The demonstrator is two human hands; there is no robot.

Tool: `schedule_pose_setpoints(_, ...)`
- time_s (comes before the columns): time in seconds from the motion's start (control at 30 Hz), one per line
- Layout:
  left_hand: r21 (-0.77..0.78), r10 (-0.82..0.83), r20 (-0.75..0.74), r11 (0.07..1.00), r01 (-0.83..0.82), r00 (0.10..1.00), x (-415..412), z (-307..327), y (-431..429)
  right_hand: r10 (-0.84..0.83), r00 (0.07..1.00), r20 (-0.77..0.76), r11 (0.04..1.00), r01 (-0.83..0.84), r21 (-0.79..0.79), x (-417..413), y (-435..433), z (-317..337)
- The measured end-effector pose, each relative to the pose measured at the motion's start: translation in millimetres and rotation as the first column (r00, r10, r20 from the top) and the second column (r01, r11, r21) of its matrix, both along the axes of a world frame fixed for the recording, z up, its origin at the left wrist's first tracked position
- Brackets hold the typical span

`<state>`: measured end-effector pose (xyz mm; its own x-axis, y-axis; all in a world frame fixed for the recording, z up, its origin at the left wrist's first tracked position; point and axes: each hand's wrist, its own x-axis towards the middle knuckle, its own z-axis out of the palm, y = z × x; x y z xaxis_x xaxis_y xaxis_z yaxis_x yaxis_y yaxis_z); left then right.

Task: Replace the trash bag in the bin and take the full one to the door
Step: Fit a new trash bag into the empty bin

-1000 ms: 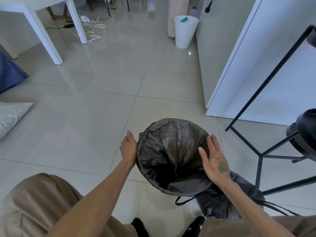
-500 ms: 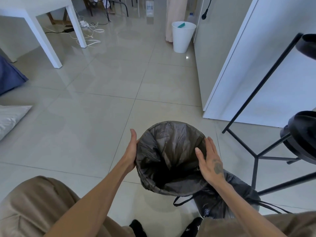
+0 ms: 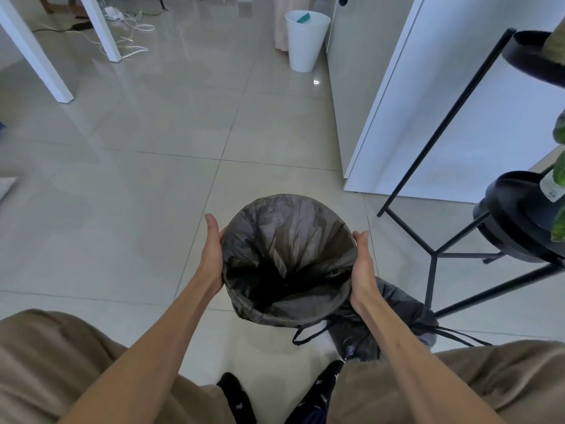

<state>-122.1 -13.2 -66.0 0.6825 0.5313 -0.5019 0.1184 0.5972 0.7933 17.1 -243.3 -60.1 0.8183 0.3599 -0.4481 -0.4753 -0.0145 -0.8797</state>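
The bin (image 3: pixel 289 313) stands on the floor between my knees, lined with a dark grey trash bag (image 3: pixel 290 240) whose top is folded over the rim. My left hand (image 3: pixel 212 255) presses flat against the bin's left side. On the right side my right hand (image 3: pixel 362 264) does the same, so both hands clasp the bin. The full bag (image 3: pixel 394 319), dark and tied with black drawstrings, lies on the floor just behind and right of the bin, partly hidden by my right forearm.
A black metal plant stand (image 3: pixel 434 252) with dark pots stands close on the right. Behind it is a white cabinet (image 3: pixel 443 117). A white waste bin (image 3: pixel 305 41) sits farther back. White table legs (image 3: pixel 33 53) and loose cables (image 3: pixel 128 35) are at the far left.
My right hand slid from the bag's inner rim to the bin's outer right side. The left hand flattened against the left side. The bag's rim now looks smoother and rounder.
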Motion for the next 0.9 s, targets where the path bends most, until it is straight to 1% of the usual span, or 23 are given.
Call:
schedule_pose_setpoints(0.07,0.001,-0.03,-0.02,1.0,0.03,0.999,4.4,-1.4,7.9,0.001,1.0,0.012,1.0,-0.001,0.017,-1.5,2.7,-0.1)
schedule_pose_setpoints(0.13,-0.015,-0.065,-0.049,0.998,0.065,0.997,8.2,-4.6,15.1,0.022,1.0,-0.01,1.0,-0.022,0.02,-2.3,3.5,-5.4)
schedule_pose_setpoints(0.23,-0.085,-0.114,-0.064,0.99,0.109,0.991,10.9,-8.8,23.7,0.078,0.995,-0.054,0.996,-0.08,-0.026,0.4,1.2,-9.5)
schedule_pose_setpoints(0.3,-0.089,-0.151,-0.067,0.985,0.145,0.986,10.3,-8.2,27.9,0.095,0.995,-0.011,0.992,-0.095,-0.088,3.9,0.3,-5.5)
schedule_pose_setpoints(0.33,-0.059,-0.151,-0.085,0.987,0.146,0.985,9.8,-6.6,29.1,0.107,0.993,0.051,0.985,-0.099,-0.143,5.7,-0.4,-2.7)
schedule_pose_setpoints(0.37,0.004,-0.12,-0.115,0.993,0.121,0.986,10.1,-4.6,30.4,0.125,0.983,0.133,0.971,-0.095,-0.218,8.1,-1.0,0.9)
schedule_pose_setpoints(0.43,0.205,0.026,-0.185,0.979,0.013,0.982,10.7,-0.5,31.3,0.169,0.934,0.315,0.916,-0.031,-0.401,12.0,-3.5,6.9)
schedule_pose_setpoints(0.47,0.326,0.109,-0.214,0.945,-0.035,0.971,10.1,4.2,29.7,0.19,0.887,0.421,0.884,0.032,-0.467,13.1,-4.6,11.2)
schedule_pose_setpoints(0.5,0.443,0.186,-0.22,0.893,-0.072,0.958,8.3,9.9,26.3,0.222,0.813,0.538,0.858,0.099,-0.503,13.8,-3.9,16.6)
schedule_pose_setpoints(0.53,0.557,0.244,-0.195,0.825,-0.097,0.95,5.3,16.1,20.7,0.275,0.711,0.647,0.843,0.145,-0.518,13.8,-0.4,22.7)
schedule_pose_setpoints(0.57,0.669,0.28,-0.156,0.735,-0.107,0.947,1.2,21.7,12.2,0.348,0.607,0.715,0.834,0.147,-0.531,13.9,6.1,28.5)
schedule_pose_setpoints(0.6,0.766,0.284,-0.107,0.635,-0.103,0.953,-1.2,25.3,1.7,0.425,0.532,0.732,0.829,0.096,-0.551,14.6,14.9,34.5)
schedule_pose_setpoints(0.63,0.837,0.239,-0.069,0.542,-0.074,0.969,-3.2,27.7,-11.0,0.518,0.494,0.698,0.805,-0.006,-0.594,15.2,24.8,39.9)
schedule_pose_setpoints(0.67,0.89,0.143,-0.055,0.455,-0.016,0.988,-4.5,29.4,-24.8,0.633,0.466,0.618,0.74,-0.13,-0.66,16.4,36.0,43.5)
schedule_pose_setpoints(0.7,0.931,0.008,-0.076,0.359,0.068,0.997,-4.8,32.4,-38.1,0.75,0.425,0.507,0.636,-0.252,-0.729,18.7,47.8,45.7)
schedule_pose_setpoints(0.73,0.956,-0.133,-0.129,0.246,0.159,0.983,-4.1,35.1,-48.9,0.846,0.373,0.381,0.51,-0.356,-0.783,21.2,59.9,46.0)
schedule_pose_setpoints(0.77,0.96,-0.251,-0.205,0.137,0.244,0.946,-2.2,38.2,-56.5,0.909,0.32,0.266,0.389,-0.429,-0.815,24.0,71.4,44.5)
schedule_pose_setpoints(0.8,0.941,-0.333,-0.299,0.056,0.335,0.894,1.2,39.9,-60.7,0.944,0.279,0.175,0.294,-0.477,-0.829,27.6,83.4,41.2)
schedule_pose_setpoints(0.83,0.895,-0.393,-0.409,0.005,0.446,0.824,4.9,41.1,-63.3,0.96,0.259,0.106,0.23,-0.514,-0.826,30.8,93.7,36.5)
schedule_pose_setpoints(0.87,0.826,-0.447,-0.512,-0.02,0.564,0.734,8.4,43.3,-66.1,0.964,0.261,0.044,0.187,-0.555,-0.81,34.0,102.6,33.0)
schedule_pose_setpoints(0.9,0.735,-0.5,-0.6,-0.037,0.677,0.624,12.4,44.9,-69.8,0.96,0.279,-0.024,0.157,-0.61,-0.777,37.0,110.3,29.4)
